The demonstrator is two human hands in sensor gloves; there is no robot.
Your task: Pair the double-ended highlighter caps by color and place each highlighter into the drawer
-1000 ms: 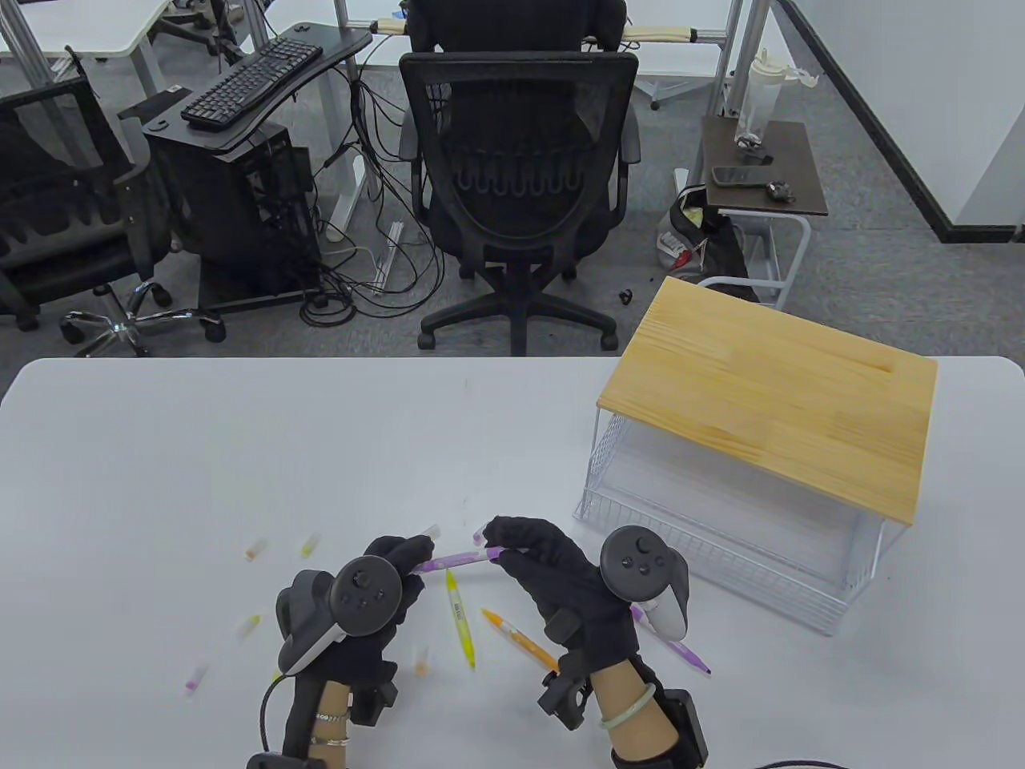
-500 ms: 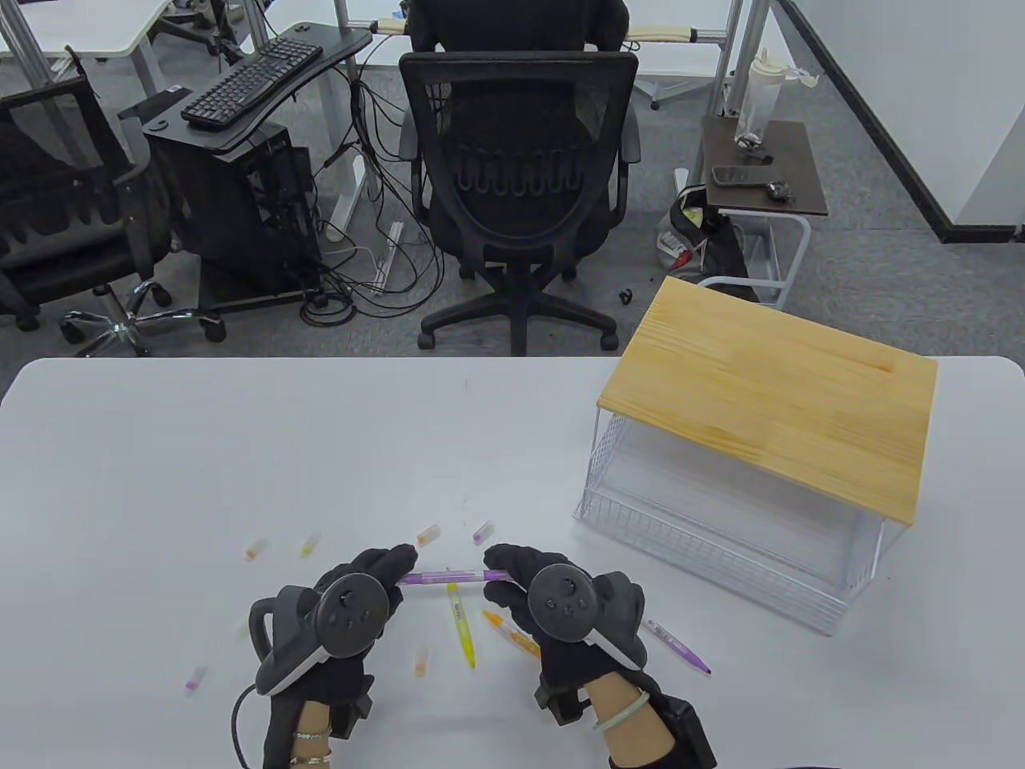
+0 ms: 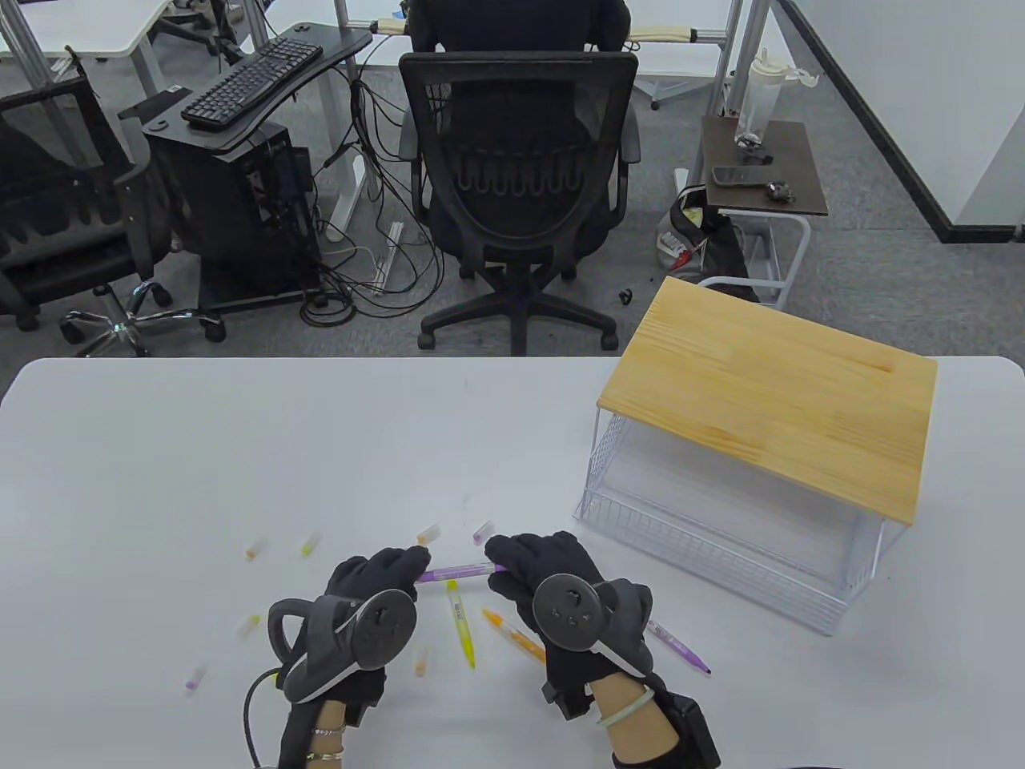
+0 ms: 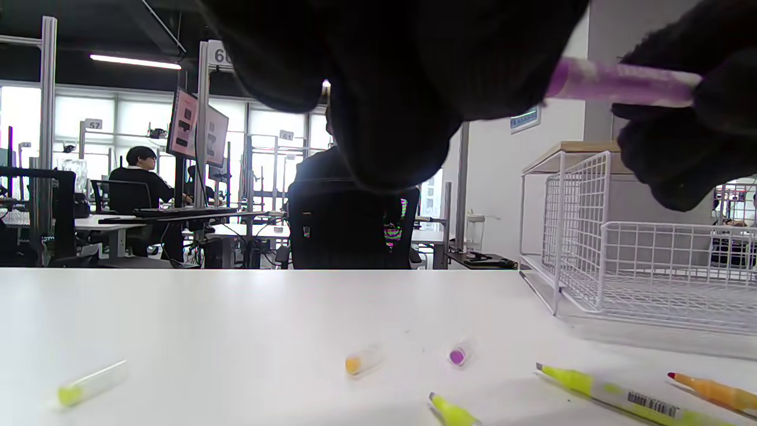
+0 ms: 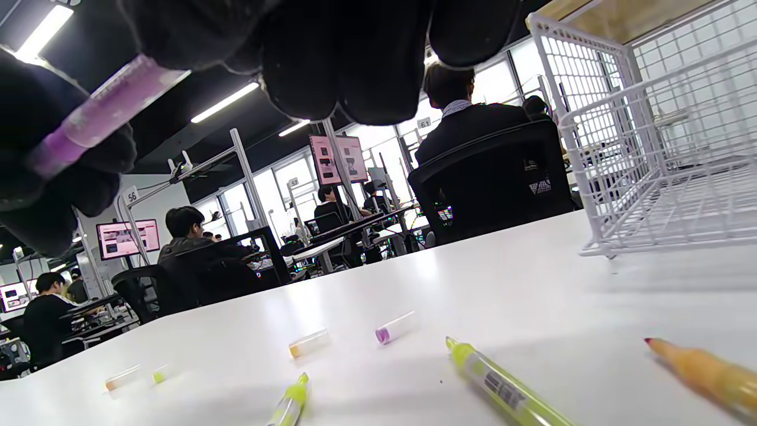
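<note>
A white tabletop (image 3: 240,448) carries a white wire drawer unit (image 3: 721,545) with a wooden top at its right side. Loose caps lie scattered on it — an orange cap (image 3: 428,533) and a purple cap (image 3: 483,530) near the middle, others further left. A yellow highlighter (image 3: 460,625), an orange highlighter (image 3: 516,637) and a purple highlighter (image 3: 681,647) lie uncapped toward the near edge.

Bright, even light; soft shadows.

A black office chair (image 3: 519,172) is seen beyond the white bench (image 3: 240,448); a keyboard (image 3: 250,82) is set on a desk, left.
</note>
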